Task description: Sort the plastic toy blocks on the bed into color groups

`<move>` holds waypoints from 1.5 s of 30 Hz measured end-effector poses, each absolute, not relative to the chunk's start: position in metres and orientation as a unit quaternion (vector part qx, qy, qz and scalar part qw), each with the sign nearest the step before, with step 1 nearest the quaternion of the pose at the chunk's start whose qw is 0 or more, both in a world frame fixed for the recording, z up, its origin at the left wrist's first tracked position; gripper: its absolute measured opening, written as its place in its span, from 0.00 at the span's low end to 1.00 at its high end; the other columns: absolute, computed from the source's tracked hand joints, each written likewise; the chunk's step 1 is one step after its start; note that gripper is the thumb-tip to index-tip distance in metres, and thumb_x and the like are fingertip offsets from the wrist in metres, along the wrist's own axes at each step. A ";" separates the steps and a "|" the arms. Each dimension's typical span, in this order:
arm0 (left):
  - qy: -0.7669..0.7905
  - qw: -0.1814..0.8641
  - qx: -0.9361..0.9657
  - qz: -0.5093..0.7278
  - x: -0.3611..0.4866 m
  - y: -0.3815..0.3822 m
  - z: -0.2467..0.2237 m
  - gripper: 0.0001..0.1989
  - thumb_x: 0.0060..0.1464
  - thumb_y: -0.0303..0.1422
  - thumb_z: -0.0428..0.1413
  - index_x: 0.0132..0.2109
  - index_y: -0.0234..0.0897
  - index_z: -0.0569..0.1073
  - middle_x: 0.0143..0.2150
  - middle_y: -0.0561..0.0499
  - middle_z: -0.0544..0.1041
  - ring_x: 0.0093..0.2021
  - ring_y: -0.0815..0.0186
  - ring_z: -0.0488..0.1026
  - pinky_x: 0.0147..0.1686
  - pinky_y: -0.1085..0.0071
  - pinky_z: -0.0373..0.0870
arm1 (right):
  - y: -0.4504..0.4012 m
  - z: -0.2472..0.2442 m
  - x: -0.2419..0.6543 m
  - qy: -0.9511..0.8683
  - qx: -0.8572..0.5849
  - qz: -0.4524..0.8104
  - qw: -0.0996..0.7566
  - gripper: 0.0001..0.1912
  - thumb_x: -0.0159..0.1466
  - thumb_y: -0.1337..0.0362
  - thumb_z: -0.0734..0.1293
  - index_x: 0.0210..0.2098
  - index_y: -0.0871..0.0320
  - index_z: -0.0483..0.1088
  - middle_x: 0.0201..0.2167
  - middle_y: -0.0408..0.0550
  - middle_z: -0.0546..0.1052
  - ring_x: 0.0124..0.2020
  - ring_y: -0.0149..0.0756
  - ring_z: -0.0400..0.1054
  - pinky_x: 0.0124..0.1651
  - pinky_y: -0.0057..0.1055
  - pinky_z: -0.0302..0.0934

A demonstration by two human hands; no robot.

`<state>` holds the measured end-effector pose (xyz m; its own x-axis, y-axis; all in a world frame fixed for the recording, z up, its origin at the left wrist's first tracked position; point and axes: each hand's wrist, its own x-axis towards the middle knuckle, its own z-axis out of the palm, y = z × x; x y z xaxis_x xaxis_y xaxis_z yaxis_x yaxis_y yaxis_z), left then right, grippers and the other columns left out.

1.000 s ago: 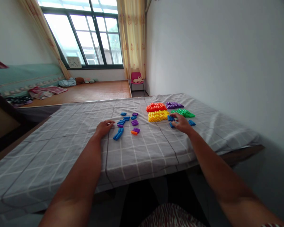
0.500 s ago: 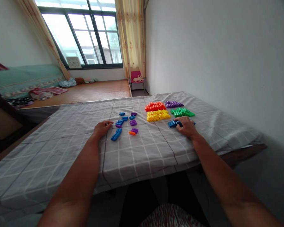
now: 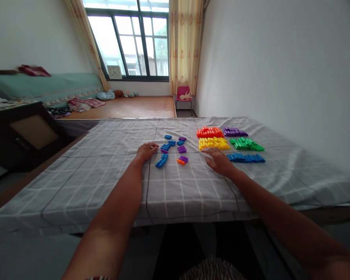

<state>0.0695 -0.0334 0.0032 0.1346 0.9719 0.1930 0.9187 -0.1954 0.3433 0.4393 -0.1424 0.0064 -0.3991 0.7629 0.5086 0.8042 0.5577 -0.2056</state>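
Note:
My left hand (image 3: 146, 151) rests on the cloth just left of a loose group of small plastic tube-like pieces, fingers loosely bent and apart, with nothing seen in them. Closest to it are some blue pieces (image 3: 165, 147) and a blue pair (image 3: 161, 161) nearer to me. My right hand (image 3: 217, 160) is open, its fingers reaching left over the cloth below the yellow pile (image 3: 213, 144); no piece shows in it. Right of that hand lies a row of blue pieces (image 3: 246, 158). Purple pieces (image 3: 181, 149) and an orange piece (image 3: 181, 161) lie between the hands.
Behind the yellow pile sits a red-orange pile (image 3: 209, 132), with purple (image 3: 235, 132) and green (image 3: 247, 144) piles to its right. A grey checked cloth (image 3: 105, 186) covers the table, whose front edge is close to my body. A white wall (image 3: 274, 70) stands on the right.
My right hand has left the blue row and moved left, its fingers now stretched out. My left hand stays beside the loose pieces. The view has turned left.

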 end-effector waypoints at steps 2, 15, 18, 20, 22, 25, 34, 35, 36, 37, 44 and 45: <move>0.624 0.077 0.753 0.193 0.069 -0.035 0.003 0.18 0.56 0.41 0.51 0.48 0.45 0.79 0.46 0.51 0.80 0.44 0.62 0.75 0.44 0.71 0.68 | -0.128 0.009 0.403 -0.865 -0.432 -0.001 0.255 0.20 0.63 0.65 0.61 0.54 0.57 0.68 0.52 0.52 0.73 0.54 0.42 0.64 0.57 0.41 0.58; 0.608 0.124 0.751 0.227 0.069 -0.040 0.009 0.17 0.54 0.40 0.54 0.47 0.44 0.80 0.41 0.51 0.81 0.43 0.62 0.76 0.45 0.71 0.69 | -0.023 0.018 0.296 -0.848 -0.519 -0.031 0.106 0.25 0.65 0.60 0.61 0.62 0.55 0.61 0.56 0.55 0.72 0.57 0.49 0.61 0.56 0.45 0.56; 0.615 0.112 0.750 0.218 0.068 -0.037 0.006 0.16 0.55 0.39 0.52 0.47 0.43 0.79 0.44 0.51 0.81 0.44 0.62 0.75 0.44 0.71 0.68 | -0.033 0.022 0.301 -0.853 -0.507 -0.043 0.114 0.23 0.64 0.58 0.64 0.58 0.53 0.66 0.54 0.53 0.72 0.56 0.49 0.61 0.54 0.45 0.57; 0.615 0.104 0.753 0.209 0.067 -0.035 0.005 0.16 0.56 0.39 0.51 0.47 0.44 0.79 0.45 0.51 0.80 0.44 0.62 0.75 0.43 0.72 0.68 | -0.043 0.028 0.314 -0.845 -0.509 -0.042 0.159 0.24 0.63 0.57 0.65 0.57 0.53 0.66 0.55 0.53 0.72 0.56 0.48 0.61 0.53 0.44 0.58; 0.613 0.098 0.758 0.201 0.067 -0.033 0.006 0.16 0.57 0.40 0.50 0.47 0.45 0.79 0.45 0.52 0.80 0.43 0.63 0.75 0.42 0.73 0.68 | -0.056 0.033 0.333 -0.834 -0.505 -0.021 0.221 0.24 0.62 0.58 0.65 0.57 0.56 0.66 0.54 0.53 0.73 0.54 0.45 0.63 0.53 0.40 0.59; 0.617 0.081 0.760 0.191 0.067 -0.034 0.008 0.17 0.57 0.41 0.50 0.47 0.45 0.79 0.45 0.53 0.80 0.42 0.63 0.75 0.39 0.73 0.68 | -0.077 0.036 0.375 -0.806 -0.508 0.013 0.303 0.21 0.61 0.62 0.65 0.53 0.59 0.68 0.48 0.52 0.75 0.47 0.39 0.68 0.51 0.35 0.61; 0.623 0.057 0.762 0.165 0.066 -0.032 0.008 0.19 0.56 0.43 0.48 0.48 0.46 0.78 0.44 0.52 0.80 0.43 0.61 0.75 0.38 0.72 0.67 | -0.150 -0.002 0.569 -0.584 -0.678 -0.086 0.439 0.19 0.58 0.54 0.66 0.45 0.58 0.69 0.41 0.53 0.77 0.43 0.43 0.70 0.48 0.41 0.64; 0.623 0.052 0.763 0.164 0.065 -0.030 0.008 0.20 0.56 0.44 0.48 0.48 0.46 0.78 0.44 0.52 0.80 0.42 0.61 0.75 0.38 0.72 0.67 | -0.157 -0.009 0.585 -0.562 -0.693 -0.094 0.442 0.19 0.58 0.53 0.66 0.44 0.57 0.69 0.40 0.53 0.77 0.42 0.44 0.70 0.47 0.41 0.64; 0.623 0.049 0.763 0.163 0.065 -0.029 0.008 0.20 0.56 0.44 0.47 0.48 0.46 0.78 0.44 0.51 0.80 0.42 0.61 0.75 0.38 0.71 0.68 | -0.162 -0.015 0.596 -0.547 -0.704 -0.097 0.442 0.19 0.58 0.52 0.66 0.44 0.57 0.69 0.40 0.52 0.77 0.41 0.43 0.71 0.46 0.41 0.64; 0.625 0.047 0.762 0.162 0.065 -0.028 0.008 0.20 0.56 0.44 0.47 0.48 0.46 0.78 0.43 0.51 0.80 0.42 0.61 0.75 0.38 0.71 0.68 | -0.167 -0.020 0.604 -0.540 -0.711 -0.098 0.439 0.19 0.58 0.51 0.66 0.44 0.56 0.69 0.39 0.52 0.77 0.41 0.43 0.71 0.45 0.40 0.64; 0.636 0.041 0.753 0.160 0.067 -0.032 0.011 0.19 0.56 0.43 0.48 0.48 0.46 0.79 0.43 0.51 0.80 0.42 0.61 0.75 0.37 0.71 0.68 | -0.176 -0.025 0.598 -0.570 -0.731 -0.146 0.347 0.19 0.61 0.47 0.64 0.44 0.53 0.71 0.41 0.52 0.77 0.44 0.48 0.67 0.42 0.41 0.62; 0.635 0.039 0.754 0.162 0.067 -0.033 0.011 0.19 0.56 0.43 0.48 0.48 0.46 0.79 0.43 0.51 0.80 0.42 0.61 0.75 0.37 0.71 0.68 | -0.176 -0.024 0.596 -0.573 -0.734 -0.151 0.333 0.20 0.61 0.47 0.63 0.44 0.53 0.72 0.41 0.52 0.77 0.45 0.49 0.66 0.42 0.42 0.61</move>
<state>0.0667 -0.0328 0.0114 0.1402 0.9709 0.1943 0.9456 -0.1895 0.2644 0.5961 -0.1758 -0.0240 0.2986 0.7392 0.6037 0.9408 -0.1219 -0.3162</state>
